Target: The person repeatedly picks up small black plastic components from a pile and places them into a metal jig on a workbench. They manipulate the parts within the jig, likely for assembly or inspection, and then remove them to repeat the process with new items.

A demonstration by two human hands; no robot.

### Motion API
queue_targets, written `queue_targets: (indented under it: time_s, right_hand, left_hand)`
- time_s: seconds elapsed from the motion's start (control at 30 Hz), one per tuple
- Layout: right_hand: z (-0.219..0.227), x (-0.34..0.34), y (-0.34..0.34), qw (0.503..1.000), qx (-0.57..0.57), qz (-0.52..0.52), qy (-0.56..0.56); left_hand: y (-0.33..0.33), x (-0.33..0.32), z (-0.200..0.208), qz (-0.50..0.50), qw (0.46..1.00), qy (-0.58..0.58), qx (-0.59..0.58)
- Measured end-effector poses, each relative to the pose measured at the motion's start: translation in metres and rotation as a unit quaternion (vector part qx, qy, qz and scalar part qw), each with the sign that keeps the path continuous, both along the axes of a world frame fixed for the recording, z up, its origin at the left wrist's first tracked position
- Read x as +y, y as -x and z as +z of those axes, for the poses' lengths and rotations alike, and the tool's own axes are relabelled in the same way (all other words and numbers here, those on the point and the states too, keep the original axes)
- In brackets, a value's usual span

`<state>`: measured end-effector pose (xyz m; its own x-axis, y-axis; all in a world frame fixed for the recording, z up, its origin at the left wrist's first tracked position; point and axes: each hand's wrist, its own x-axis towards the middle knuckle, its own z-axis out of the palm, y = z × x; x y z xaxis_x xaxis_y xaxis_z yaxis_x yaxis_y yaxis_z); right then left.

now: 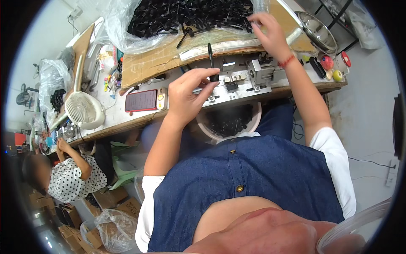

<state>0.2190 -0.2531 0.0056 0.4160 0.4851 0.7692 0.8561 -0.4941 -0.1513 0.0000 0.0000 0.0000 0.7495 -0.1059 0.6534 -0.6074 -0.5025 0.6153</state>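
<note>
My left hand is closed, thumb and fingertips pinching a slim black plastic stick-shaped part near its wider lower end. The part stands roughly upright beside a small metal fixture at the table's front edge. Further right on the fixture sits a silvery block clamp. My right hand reaches over it to the right edge of a large heap of similar black parts lying in clear plastic. Its fingers are bent and apart from the thumb, with nothing visible between them.
A pink-rimmed bucket of black pieces is under the table edge. Cardboard lies beneath the heap. Left are a red-edged phone and a white fan; right, a metal bowl. A person in dotted clothing works far left.
</note>
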Motion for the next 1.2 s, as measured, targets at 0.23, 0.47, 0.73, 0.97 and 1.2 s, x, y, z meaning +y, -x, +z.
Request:
queue_targets:
  time_s: [0.23,0.47,0.73,0.97,1.2]
  right_hand:
    - [-0.038,-0.010,-0.078,0.984,0.077,-0.138,0.077]
    - [-0.019,-0.035,-0.082,0.949,0.250,-0.184,0.049]
    - [0.014,0.022,-0.049,0.936,0.150,-0.223,0.226]
    - [0.021,0.017,-0.035,0.951,0.303,-0.058,-0.004]
    - [0.019,0.000,0.011,0.898,0.348,0.136,-0.232]
  left_hand:
    - [0.020,-0.025,-0.043,-0.033,0.997,-0.055,0.051]
    - [0.029,-0.033,-0.057,-0.003,0.992,0.009,0.127]
    - [0.015,-0.052,-0.067,0.008,0.995,-0.042,0.089]
    - [-0.001,-0.068,-0.088,0.079,0.988,-0.079,0.107]
    - [-0.009,-0.074,-0.099,0.096,0.990,-0.069,0.071]
